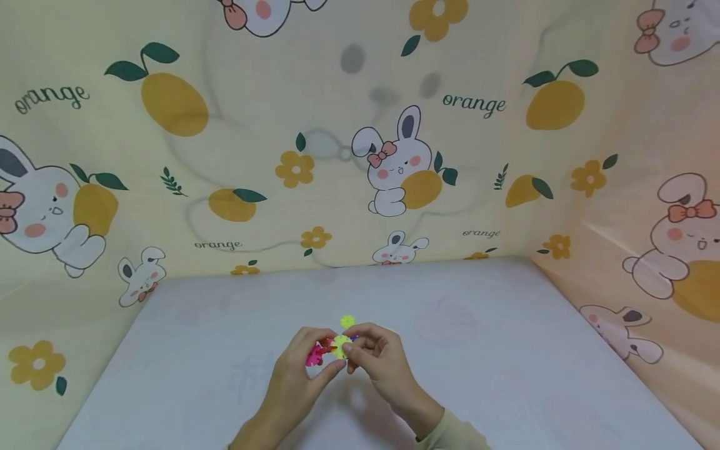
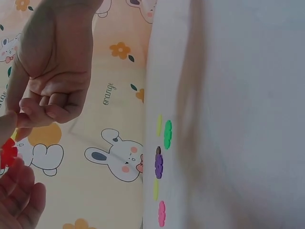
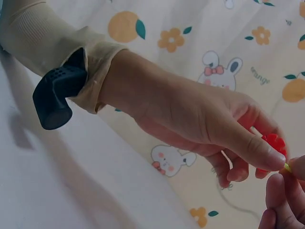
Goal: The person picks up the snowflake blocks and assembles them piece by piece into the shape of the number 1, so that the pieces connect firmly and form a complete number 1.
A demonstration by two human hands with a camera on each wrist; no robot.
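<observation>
In the head view, both hands meet low in the middle, above the white table. The right hand (image 1: 385,362) pinches a yellow notched snowflake disc (image 1: 340,345) between thumb and fingertips; its other fingers are curled. The left hand (image 1: 298,369) curves its thumb and fingers around a red snowflake disc (image 2: 8,152) beside the yellow one. In the right wrist view the red disc (image 3: 275,143) shows behind the right thumb, and a yellow edge (image 3: 287,167) shows where both hands' fingertips meet. A pink disc (image 1: 314,355) appears between left thumb and fingers.
On the table (image 1: 478,350) lie several more discs, including a yellow one (image 1: 347,321), a green one (image 2: 167,134), a purple one (image 2: 158,165) and a pink one (image 2: 162,213). Cloth walls (image 1: 315,81) printed with rabbits and oranges stand at the back and sides.
</observation>
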